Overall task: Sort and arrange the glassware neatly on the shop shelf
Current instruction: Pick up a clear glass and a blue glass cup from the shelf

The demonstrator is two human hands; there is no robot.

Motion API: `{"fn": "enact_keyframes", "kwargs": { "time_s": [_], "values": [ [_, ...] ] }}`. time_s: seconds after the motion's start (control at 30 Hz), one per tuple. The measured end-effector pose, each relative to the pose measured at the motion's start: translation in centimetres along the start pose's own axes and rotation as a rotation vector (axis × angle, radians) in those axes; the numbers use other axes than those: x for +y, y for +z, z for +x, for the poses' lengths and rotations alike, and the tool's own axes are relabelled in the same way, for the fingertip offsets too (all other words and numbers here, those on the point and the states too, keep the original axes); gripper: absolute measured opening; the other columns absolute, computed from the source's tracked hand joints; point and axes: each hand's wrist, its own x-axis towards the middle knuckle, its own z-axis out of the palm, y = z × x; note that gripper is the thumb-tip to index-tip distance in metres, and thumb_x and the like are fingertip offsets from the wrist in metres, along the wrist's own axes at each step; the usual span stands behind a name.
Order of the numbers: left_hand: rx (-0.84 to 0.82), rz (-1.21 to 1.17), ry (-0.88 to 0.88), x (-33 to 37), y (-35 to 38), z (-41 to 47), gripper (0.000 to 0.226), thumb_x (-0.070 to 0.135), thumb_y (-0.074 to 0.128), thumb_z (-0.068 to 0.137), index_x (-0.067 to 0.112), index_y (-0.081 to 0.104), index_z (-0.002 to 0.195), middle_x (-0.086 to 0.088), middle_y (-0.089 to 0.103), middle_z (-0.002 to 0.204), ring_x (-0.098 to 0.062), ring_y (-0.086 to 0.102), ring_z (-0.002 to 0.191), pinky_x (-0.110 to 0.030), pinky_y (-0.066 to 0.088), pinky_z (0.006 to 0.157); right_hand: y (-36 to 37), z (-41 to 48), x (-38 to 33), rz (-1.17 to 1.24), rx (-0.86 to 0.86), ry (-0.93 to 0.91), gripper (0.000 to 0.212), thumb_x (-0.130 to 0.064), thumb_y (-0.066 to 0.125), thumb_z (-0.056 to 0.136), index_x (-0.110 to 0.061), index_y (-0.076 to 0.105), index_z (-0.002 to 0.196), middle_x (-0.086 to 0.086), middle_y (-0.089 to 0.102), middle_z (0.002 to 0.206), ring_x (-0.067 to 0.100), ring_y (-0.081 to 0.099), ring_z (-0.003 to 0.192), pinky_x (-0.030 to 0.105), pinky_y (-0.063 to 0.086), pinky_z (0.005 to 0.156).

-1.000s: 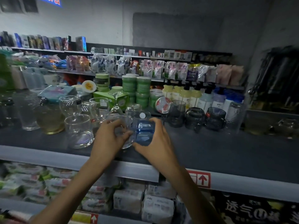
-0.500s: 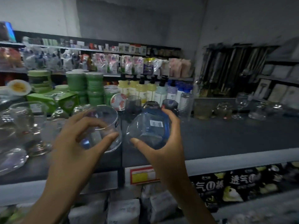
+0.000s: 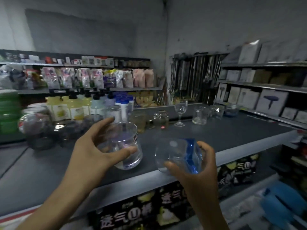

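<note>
A clear tumbler [image 3: 123,146] is gripped in the left hand [image 3: 93,153] and a blue-tinted glass [image 3: 180,155] in the right hand [image 3: 201,168], close together at lower centre above the shelf [image 3: 224,135] edge, where they could be knocked together or dropped.

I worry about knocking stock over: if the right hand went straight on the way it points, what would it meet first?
Open shelf top lies ahead; the first thing is probably the stemmed wine glass, though depth is unclear.
</note>
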Motion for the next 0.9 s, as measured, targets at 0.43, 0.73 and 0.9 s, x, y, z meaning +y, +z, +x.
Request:
{"fn": "enact_keyframes", "kwargs": {
  "time_s": [0.43, 0.73, 0.9],
  "values": [
    [-0.124, -0.015, -0.112, 2.4, 25.4, 6.1, 0.076, 0.025, 0.101, 0.053, 0.034, 0.07, 0.121, 0.018, 0.075, 0.111, 0.0, 0.068, 0.107, -0.031, 0.057, 0.096, -18.5, 13.8, 5.7, -0.014, 0.158, -0.04, 0.06, -0.017, 0.093, 0.066, -0.038, 0.057, 0.108, -0.011, 0.07, 0.097, 0.009, 0.071, 0.084, 0.021, 0.058, 0.067],
    [-0.165, -0.035, -0.075, -1.1, 37.0, 13.3, 0.081, 0.024, 0.101, 0.058, 0.02, 0.064, 0.13, 0.008, 0.07, 0.118, -0.003, 0.065, 0.108, -0.027, 0.056, 0.096, -24.1, 19.5, 8.2, -0.052, 0.2, -0.003, 0.061, -0.027, 0.094, 0.066, -0.035, 0.06, 0.115, -0.019, 0.072, 0.101, 0.003, 0.07, 0.089, 0.029, 0.056, 0.072],
    [-0.117, 0.071, -0.09, -2.2, 41.7, 15.7, 0.085, 0.027, 0.101, 0.058, 0.017, 0.061, 0.133, 0.01, 0.068, 0.116, -0.006, 0.064, 0.106, -0.026, 0.054, 0.095, -28.1, 22.9, 8.9, -0.097, 0.153, 0.007, 0.074, -0.038, 0.096, 0.062, -0.031, 0.058, 0.124, -0.012, 0.071, 0.103, -0.003, 0.067, 0.088, 0.016, 0.055, 0.064]
  ]
}}
